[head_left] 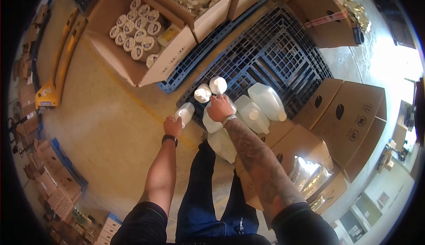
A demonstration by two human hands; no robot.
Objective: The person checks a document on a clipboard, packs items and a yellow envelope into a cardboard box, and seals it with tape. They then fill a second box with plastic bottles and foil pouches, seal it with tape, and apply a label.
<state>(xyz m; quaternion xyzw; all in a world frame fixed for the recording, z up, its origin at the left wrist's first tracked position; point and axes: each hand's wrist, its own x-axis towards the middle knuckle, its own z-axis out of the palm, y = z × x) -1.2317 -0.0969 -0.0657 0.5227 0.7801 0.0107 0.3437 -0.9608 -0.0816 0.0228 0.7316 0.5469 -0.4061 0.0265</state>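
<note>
Well, far out to the left of my fingers a yellow pallet jack (53, 74) stands on the concrete floor (106, 125). Up and left of them, an open carton (133, 50) shows rows of round white lids. Beyond it a second carton (199, 6) holds white containers.

My left hand (172, 126) is stretched forward, its fingers (178, 120) wrapped round the lower end of a small white bottle (186, 112), which tilts up and away from me over the near edge of a dark blue pallet (274, 55).

Just past those fingers, between my two hands, two upright bottles (203, 93) stand side by side on the pallet, touching or nearly so.

My right hand (220, 108) lies on top of a white jug (211, 123), fingers (216, 99) curled forward toward the nearer upright bottle. I cannot tell whether they grip the jug or only rest on it.

Right of those fingers, two larger jugs (252, 112) lie on their sides on the pallet, close against each other and crowding that hand's side. Nearer me, under my right forearm, another jug (221, 147) sits by my knee.

Further right, brown cartons (354, 112) are stacked against the pallet's edge. The nearest one is open and shows glossy plastic.
</note>
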